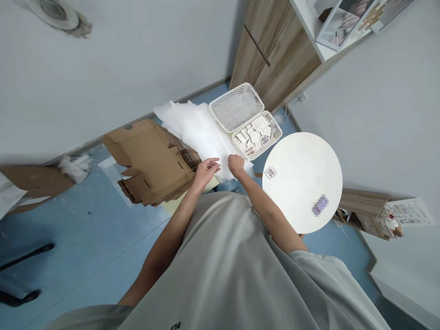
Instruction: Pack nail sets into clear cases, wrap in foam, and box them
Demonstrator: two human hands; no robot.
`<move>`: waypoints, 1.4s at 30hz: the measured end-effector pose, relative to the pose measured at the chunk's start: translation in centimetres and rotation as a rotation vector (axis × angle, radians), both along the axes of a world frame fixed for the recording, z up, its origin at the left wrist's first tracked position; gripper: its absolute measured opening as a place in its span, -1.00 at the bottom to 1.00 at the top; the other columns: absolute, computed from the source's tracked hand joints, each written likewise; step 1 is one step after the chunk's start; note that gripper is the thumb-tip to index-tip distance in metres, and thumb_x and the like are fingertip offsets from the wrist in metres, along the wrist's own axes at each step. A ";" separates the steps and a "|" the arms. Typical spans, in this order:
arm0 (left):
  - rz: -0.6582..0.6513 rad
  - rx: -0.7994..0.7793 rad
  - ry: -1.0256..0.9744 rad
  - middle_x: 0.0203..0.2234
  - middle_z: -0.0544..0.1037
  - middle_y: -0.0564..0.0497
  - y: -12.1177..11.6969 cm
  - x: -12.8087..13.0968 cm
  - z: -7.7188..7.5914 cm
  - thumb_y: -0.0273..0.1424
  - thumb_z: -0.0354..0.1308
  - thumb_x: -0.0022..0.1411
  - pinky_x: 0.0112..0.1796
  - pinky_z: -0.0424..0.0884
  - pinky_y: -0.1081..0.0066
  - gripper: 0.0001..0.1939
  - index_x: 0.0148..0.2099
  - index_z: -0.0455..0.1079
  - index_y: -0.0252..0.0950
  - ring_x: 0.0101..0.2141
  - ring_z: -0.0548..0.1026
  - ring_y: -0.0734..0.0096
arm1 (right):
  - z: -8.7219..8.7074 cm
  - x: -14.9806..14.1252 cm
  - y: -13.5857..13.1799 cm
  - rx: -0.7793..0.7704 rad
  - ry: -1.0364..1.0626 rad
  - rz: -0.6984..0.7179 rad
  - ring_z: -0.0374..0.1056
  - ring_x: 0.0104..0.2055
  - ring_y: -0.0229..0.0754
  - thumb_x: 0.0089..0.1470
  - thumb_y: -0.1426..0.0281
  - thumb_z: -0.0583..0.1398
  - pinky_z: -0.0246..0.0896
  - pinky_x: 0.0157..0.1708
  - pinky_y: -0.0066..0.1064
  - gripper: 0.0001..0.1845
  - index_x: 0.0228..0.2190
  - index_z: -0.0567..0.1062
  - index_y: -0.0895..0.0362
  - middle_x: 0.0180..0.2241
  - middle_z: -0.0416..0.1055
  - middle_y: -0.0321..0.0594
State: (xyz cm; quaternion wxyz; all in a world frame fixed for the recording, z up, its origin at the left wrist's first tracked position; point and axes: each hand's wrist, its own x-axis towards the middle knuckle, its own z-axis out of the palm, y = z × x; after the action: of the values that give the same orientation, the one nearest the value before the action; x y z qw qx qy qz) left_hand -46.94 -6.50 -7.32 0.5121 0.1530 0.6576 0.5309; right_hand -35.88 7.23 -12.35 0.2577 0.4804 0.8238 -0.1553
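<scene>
Fingers apart and stretched to the right, my left hand (206,171) hovers over the near edge of a pile of thin white packing sheets (197,123); it holds nothing I can see. My right hand (236,165) is closed like a fist over the same sheets, and what is inside it, if anything, is hidden. To the left of my left hand lies a stack of flattened brown cardboard boxes (154,158). Beyond my right hand stands a white plastic basket (234,136) with several small white packs (255,136) in it.
A second white basket (237,107) stands behind the first. At right, a round white table (299,183) bears a small printed pack (271,173) and a blurred-out purple item (320,205). Wooden cabinets (275,50) rise at the back; more cardboard (44,185) lies left.
</scene>
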 end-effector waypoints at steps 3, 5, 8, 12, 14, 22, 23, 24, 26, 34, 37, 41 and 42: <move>-0.020 -0.001 -0.010 -0.32 0.62 -0.02 0.9 0.4 -0.5 -0.24 0.34 0.10 -0.10 0.58 0.22 -0.60 -0.01 0.59 -0.27 -0.26 0.66 0.24 | 1.0 0.3 -0.1 0.027 0.024 -0.035 0.61 0.02 0.07 0.44 0.52 0.04 0.42 -0.03 -0.24 -0.64 -0.06 0.64 0.18 -0.03 0.63 0.18; -0.027 -0.015 -0.004 -0.31 0.62 -0.03 1.3 0.7 -0.8 -0.23 0.34 0.11 -0.10 0.57 0.22 -0.61 -0.03 0.58 -0.27 -0.25 0.66 0.24 | 1.8 0.4 -0.3 0.046 0.049 -0.061 0.60 0.02 0.07 0.49 0.43 0.04 0.41 -0.03 -0.23 -0.66 -0.03 0.62 0.16 -0.03 0.63 0.14; -0.046 -0.034 0.014 -0.24 0.64 -0.07 1.8 0.9 -1.4 -0.23 0.32 0.12 -0.11 0.57 0.23 -0.61 -0.02 0.58 -0.27 -0.23 0.65 0.23 | 2.9 0.7 -0.6 0.049 0.104 -0.093 0.57 0.03 0.05 0.49 0.32 0.09 0.40 -0.01 -0.25 -0.71 0.01 0.58 0.10 -0.01 0.62 0.04; -0.067 -0.051 0.033 -0.05 0.66 -0.17 2.2 0.8 -2.5 -0.26 0.30 0.11 -0.05 0.57 0.19 -0.62 -0.02 0.57 -0.27 -0.06 0.63 0.14 | 3.7 1.5 -0.6 0.040 0.171 -0.120 0.54 0.08 0.02 0.50 0.19 0.11 0.42 0.02 -0.26 -0.66 0.09 0.55 0.09 0.10 0.56 0.01; -0.071 -0.061 0.041 0.02 0.65 -0.21 2.4 0.7 -2.9 -0.27 0.31 0.10 0.00 0.56 0.16 -0.62 -0.02 0.57 -0.27 0.00 0.62 0.11 | 3.8 2.3 -0.6 0.040 0.147 -0.156 0.53 0.11 0.03 0.51 0.21 0.09 0.41 0.04 -0.25 -0.64 0.12 0.54 0.11 0.12 0.56 0.04; -0.095 -0.070 0.067 -0.13 0.68 -0.14 1.9 0.8 -2.7 -0.27 0.29 0.14 -0.04 0.57 0.17 -0.73 -0.12 0.56 -0.25 -0.12 0.64 0.15 | 4.1 2.4 -0.5 -0.011 0.182 -0.131 0.53 0.11 0.03 0.48 0.28 0.12 0.40 0.08 -0.24 -0.64 0.19 0.52 0.07 0.08 0.61 -0.04; -0.092 -0.068 0.066 -0.17 0.67 -0.12 1.7 0.9 -2.6 -0.27 0.29 0.14 -0.06 0.57 0.19 -0.75 -0.14 0.55 -0.25 -0.16 0.64 0.18 | 4.0 1.6 -0.5 -0.025 0.205 -0.110 0.53 0.10 0.02 0.48 0.27 0.12 0.40 0.08 -0.25 -0.64 0.19 0.52 0.07 0.08 0.62 -0.06; -0.085 -0.067 0.062 -0.20 0.66 -0.10 1.6 0.9 -2.4 -0.26 0.29 0.14 -0.08 0.56 0.20 -0.77 -0.16 0.53 -0.25 -0.20 0.64 0.21 | 3.8 0.6 -0.5 -0.041 0.225 -0.092 0.53 0.10 0.01 0.47 0.27 0.13 0.40 0.08 -0.26 -0.64 0.19 0.51 0.06 0.07 0.62 -0.07; -0.063 -0.066 0.046 -0.24 0.64 -0.07 1.1 0.7 -2.1 -0.24 0.30 0.15 -0.12 0.55 0.23 -0.78 -0.19 0.50 -0.25 -0.26 0.63 0.25 | 3.1 -1.6 -0.4 -0.069 0.257 -0.062 0.53 0.09 0.00 0.47 0.24 0.15 0.41 0.08 -0.27 -0.61 0.22 0.48 0.06 0.07 0.62 -0.09; -0.005 -0.030 0.005 -0.31 0.59 -0.02 -2.6 -0.9 0.2 -0.16 0.33 0.18 -0.12 0.56 0.22 -0.71 -0.17 0.47 -0.24 -0.27 0.60 0.27 | -1.0 -8.1 -0.7 -0.096 0.183 0.009 0.52 0.12 0.08 0.45 0.22 0.18 0.44 0.06 -0.18 -0.57 0.22 0.39 0.14 0.21 0.45 0.09; 0.018 -0.039 0.004 -0.33 0.60 -0.01 -3.9 -1.0 0.8 -0.15 0.32 0.17 -0.12 0.56 0.22 -0.70 -0.17 0.48 -0.25 -0.27 0.60 0.26 | -1.5 -7.9 -1.1 -0.114 0.128 0.053 0.51 0.12 0.07 0.47 0.40 0.06 0.42 0.07 -0.18 -0.71 0.10 0.47 0.15 0.13 0.51 0.07; 0.044 -0.039 -0.010 -0.33 0.61 -0.02 -4.4 -0.6 1.0 -0.16 0.31 0.16 -0.12 0.56 0.21 -0.71 -0.18 0.49 -0.25 -0.26 0.61 0.25 | -1.3 -6.7 -1.5 -0.092 0.114 0.064 0.52 0.09 0.08 0.47 0.38 0.04 0.43 0.04 -0.17 -0.68 0.12 0.46 0.18 0.11 0.52 0.09; 0.036 -0.041 -0.015 -0.33 0.61 -0.02 -4.4 -0.5 1.0 -0.16 0.32 0.17 -0.11 0.56 0.21 -0.71 -0.18 0.49 -0.25 -0.26 0.61 0.24 | -1.2 -6.5 -1.6 -0.080 0.117 0.058 0.52 0.09 0.09 0.47 0.34 0.07 0.43 0.03 -0.17 -0.66 0.15 0.43 0.19 0.13 0.51 0.11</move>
State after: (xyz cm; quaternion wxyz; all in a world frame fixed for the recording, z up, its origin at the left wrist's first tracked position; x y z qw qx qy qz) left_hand -47.48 -10.86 -6.32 0.5102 0.1266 0.6674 0.5275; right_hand -42.37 5.67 -13.60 0.2327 0.4359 0.8440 -0.2085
